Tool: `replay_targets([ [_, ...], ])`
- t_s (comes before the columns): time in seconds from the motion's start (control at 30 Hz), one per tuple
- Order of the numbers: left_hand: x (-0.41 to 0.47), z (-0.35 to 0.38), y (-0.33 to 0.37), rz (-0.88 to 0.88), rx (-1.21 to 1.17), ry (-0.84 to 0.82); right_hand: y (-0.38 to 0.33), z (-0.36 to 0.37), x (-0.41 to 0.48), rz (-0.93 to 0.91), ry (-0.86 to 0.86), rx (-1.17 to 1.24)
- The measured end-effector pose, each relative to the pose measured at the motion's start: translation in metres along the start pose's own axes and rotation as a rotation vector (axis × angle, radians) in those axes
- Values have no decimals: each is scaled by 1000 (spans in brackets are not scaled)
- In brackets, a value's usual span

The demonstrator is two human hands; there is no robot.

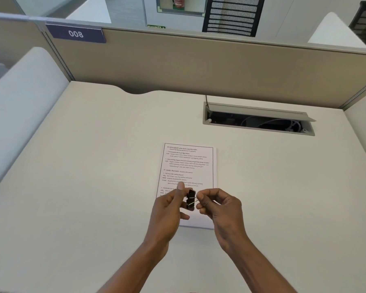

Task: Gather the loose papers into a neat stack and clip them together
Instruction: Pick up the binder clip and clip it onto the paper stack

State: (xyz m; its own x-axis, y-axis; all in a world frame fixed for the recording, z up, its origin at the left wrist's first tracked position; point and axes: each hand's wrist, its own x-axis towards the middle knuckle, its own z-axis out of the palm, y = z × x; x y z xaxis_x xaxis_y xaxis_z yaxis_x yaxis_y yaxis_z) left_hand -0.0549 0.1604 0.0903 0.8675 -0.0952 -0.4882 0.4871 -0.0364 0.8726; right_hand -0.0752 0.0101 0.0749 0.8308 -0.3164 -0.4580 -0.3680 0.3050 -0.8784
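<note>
A stack of printed white papers (188, 166) lies squared up on the desk, its long side running away from me. Above its near half I hold a black binder clip (191, 199) with both hands. My left hand (169, 210) grips the clip's body from the left, thumb raised. My right hand (218, 208) pinches the clip's wire handles from the right. The clip is in the air and apart from the papers. My hands hide the lower part of the top sheet.
A white desk (93, 166) is walled by beige partitions (178, 64) at the back and sides. An open cable hatch (258, 119) with wires inside sits at the back right. A number plate (75, 33) reads 008.
</note>
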Motion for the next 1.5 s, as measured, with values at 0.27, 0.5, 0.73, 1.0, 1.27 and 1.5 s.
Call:
replay_targets([
  [0.27, 0, 0, -9, 107, 92, 79, 1, 4, -3, 28, -28, -42],
  [0.5, 12, 2, -11, -5, -132, 253, -2, 4, 6, 46, -152, 13],
  [0.73, 29, 1, -1, -114, -257, 210, -8, 15, 33, 45, -178, 47],
  [1.0, 79, -10, 12, -85, -80, 308, -20, 24, 99, 1, -166, -99],
  [1.27, 157, -30, 25, -119, 291, 421, -11, 26, 171, 8, -126, -378],
  [1.5, 202, -19, 39, -195, 477, 369, 3, 30, 191, 31, -134, -486],
])
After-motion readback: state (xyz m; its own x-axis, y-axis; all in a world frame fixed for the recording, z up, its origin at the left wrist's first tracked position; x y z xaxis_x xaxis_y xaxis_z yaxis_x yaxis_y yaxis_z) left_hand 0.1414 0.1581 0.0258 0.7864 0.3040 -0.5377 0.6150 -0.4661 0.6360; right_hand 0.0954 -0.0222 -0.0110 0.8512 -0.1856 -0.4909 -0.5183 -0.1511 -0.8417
